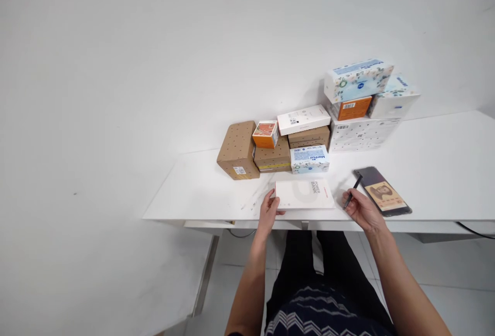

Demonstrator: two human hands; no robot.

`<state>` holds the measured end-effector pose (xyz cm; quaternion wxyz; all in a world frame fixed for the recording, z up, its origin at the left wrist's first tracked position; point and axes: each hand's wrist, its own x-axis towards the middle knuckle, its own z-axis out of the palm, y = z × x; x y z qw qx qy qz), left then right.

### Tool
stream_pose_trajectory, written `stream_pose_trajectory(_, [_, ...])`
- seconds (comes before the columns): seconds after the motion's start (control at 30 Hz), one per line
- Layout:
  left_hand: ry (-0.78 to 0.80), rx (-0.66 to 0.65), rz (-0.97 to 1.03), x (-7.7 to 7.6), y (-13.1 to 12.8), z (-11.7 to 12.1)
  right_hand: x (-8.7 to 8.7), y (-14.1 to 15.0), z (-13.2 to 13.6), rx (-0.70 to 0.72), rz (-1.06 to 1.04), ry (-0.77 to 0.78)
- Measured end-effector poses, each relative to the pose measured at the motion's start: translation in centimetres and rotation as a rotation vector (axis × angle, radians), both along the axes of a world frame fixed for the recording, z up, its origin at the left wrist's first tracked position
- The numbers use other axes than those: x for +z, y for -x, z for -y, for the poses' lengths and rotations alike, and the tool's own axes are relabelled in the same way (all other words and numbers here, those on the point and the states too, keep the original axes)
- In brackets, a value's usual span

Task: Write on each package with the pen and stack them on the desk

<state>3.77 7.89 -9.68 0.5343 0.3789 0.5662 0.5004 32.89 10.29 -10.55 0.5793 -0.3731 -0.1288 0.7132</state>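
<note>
My left hand grips the left end of a flat white power bank box, its printed face turned up, near the table's front edge. To the right of the box, my right hand is closed around a black pen, which slants up and to the right. A dark tablet or large phone lies just beyond my right hand, with a picture showing on its face. The undersides of my fingers are partly hidden.
Against the wall stand brown dotted cartons, a small orange box and another flat white box. Tissue packs are stacked at the right, above a white dotted box. One more tissue pack lies before the cartons on the white table.
</note>
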Motion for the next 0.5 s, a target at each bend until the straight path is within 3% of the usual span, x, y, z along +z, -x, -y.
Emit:
stream_pose_trajectory(0.13, [-0.044, -0.008, 0.026, 0.6, -0.1, 0.5, 0.1, 0.0, 0.1, 0.003, 0.003, -0.020])
stream_pose_trajectory(0.23, [-0.140, 0.108, -0.008, 2.4, 0.0, 0.9, 0.1, 0.0, 0.0, 0.012, 0.027, -0.042])
stream_pose_trajectory(0.4, [-0.439, 0.327, -0.257, 6.8, 0.5, 1.9, -0.1, -0.2, -0.1, 0.010, -0.001, -0.018])
stream_pose_trajectory(0.5, [-0.525, 0.317, -0.449, 7.7, 0.0, 2.3, 0.0, -0.2, 0.0, 0.012, -0.043, -0.006])
